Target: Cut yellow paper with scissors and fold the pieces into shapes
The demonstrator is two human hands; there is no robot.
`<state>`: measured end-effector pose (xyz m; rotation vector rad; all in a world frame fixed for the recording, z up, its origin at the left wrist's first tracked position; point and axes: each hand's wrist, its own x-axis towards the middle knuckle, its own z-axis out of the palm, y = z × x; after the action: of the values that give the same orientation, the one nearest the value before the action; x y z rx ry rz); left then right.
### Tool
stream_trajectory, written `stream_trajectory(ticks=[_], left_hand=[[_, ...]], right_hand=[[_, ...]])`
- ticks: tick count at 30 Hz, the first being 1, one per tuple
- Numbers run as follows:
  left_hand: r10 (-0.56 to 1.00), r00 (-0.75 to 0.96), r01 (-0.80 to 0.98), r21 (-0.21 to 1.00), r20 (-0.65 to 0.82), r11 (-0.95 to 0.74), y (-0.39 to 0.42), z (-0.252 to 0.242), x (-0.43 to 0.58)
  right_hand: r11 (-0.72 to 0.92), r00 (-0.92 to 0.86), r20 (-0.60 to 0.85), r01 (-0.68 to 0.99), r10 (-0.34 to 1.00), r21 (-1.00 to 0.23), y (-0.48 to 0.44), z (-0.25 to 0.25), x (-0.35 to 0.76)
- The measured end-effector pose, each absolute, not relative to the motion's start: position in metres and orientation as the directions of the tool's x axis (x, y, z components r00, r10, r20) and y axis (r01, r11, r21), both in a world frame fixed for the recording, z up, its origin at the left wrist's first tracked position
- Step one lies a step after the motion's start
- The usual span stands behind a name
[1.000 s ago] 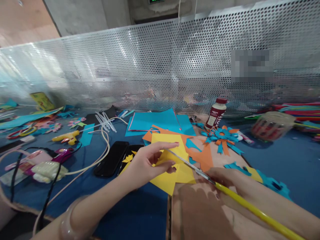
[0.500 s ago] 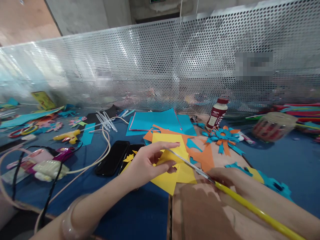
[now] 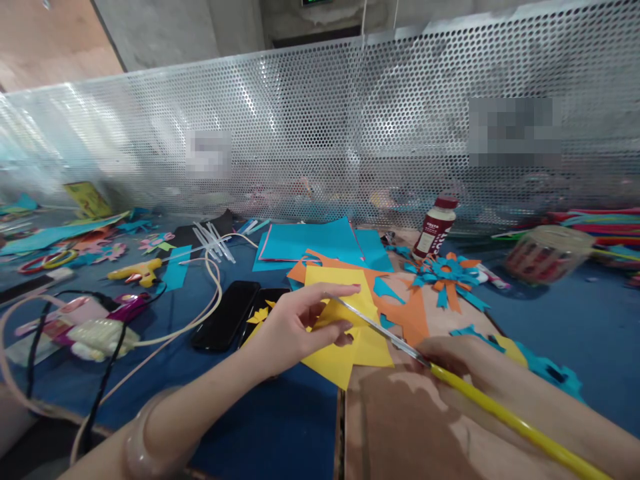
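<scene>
**First speaker:** A person works bare-handed over yellow paper [image 3: 369, 343] at a crowded craft table. Where does the paper lie?

**Second speaker:** At the centre of our clock, where orange paper [image 3: 406, 321] shows beyond its edge at 2 to 3 o'clock.

**First speaker:** And the hands?

**Second speaker:** The left hand [image 3: 296, 325] reaches in from 9 o'clock, forefinger extended, thumb apart, the other fingers curled against the sheets; whether it grips them, I cannot tell. Toward 4 o'clock, the right hand [image 3: 453, 351] grasps a yellow-handled tool [image 3: 475, 395], its slim metal end angled across the paper into the gap between left forefinger and thumb.

**First speaker:** What surrounds them?

**Second speaker:** A dark phone [image 3: 226, 316] lies at 9 o'clock, with a yellow glue gun [image 3: 143, 271] farther out, between 9 and 10. Blue sheets [image 3: 313, 240] sit between 11 and 12. A red-capped bottle [image 3: 434, 230] stands between 1 and 2, near a blue-and-orange paper flower [image 3: 447, 268] at 2 o'clock.
</scene>
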<state>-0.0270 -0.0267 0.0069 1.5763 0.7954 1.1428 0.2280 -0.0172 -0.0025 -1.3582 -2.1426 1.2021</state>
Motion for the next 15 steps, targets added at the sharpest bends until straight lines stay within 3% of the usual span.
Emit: stream_trajectory(ticks=[6, 15], left_hand=[[0.904, 0.349, -0.042, 0.967, 0.249, -0.25, -0.029, 0.0104, -0.027], [0.903, 0.351, -0.066, 0.968, 0.25, -0.242, -0.0287, 0.0099, -0.0258]], right_hand=[[0.153, -0.474, -0.182, 0.585, 0.862, -0.796, -0.0185, -0.0027, 0.2258], [0.262, -0.496, -0.116, 0.626, 0.861, -0.734, -0.0246, 0.0016, 0.229]])
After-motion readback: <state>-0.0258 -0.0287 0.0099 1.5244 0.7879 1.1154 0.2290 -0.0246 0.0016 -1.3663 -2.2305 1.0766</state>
